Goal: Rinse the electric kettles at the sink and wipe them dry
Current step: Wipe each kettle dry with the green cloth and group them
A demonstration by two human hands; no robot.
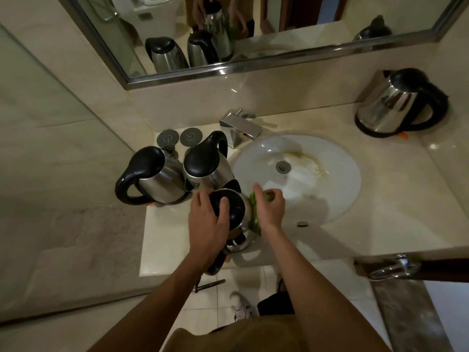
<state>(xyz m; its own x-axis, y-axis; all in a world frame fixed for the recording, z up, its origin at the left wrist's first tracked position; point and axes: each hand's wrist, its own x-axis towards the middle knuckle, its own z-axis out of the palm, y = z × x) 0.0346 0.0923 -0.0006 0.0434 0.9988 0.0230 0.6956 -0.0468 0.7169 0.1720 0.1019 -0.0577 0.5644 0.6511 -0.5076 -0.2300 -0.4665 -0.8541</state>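
Observation:
A steel kettle with a black lid [234, 212] stands on the counter at the sink's left edge. My left hand [208, 224] grips its lid from above, fingers curled over the top. My right hand [270, 209] holds a green cloth [255, 212] pressed against the kettle's right side. Two more steel kettles stand behind it on the left, one [154, 176] with its handle toward the wall and one [205, 163] beside the tap. A further kettle [396, 105] stands on the counter at the far right.
The white round sink [337, 189] has a stained bottom and a drain [283, 166]. A chrome tap [239, 128] sits behind it. Two grey round kettle bases [177, 137] lie by the wall. A mirror [253, 29] hangs above. A door handle [396, 268] is at the lower right.

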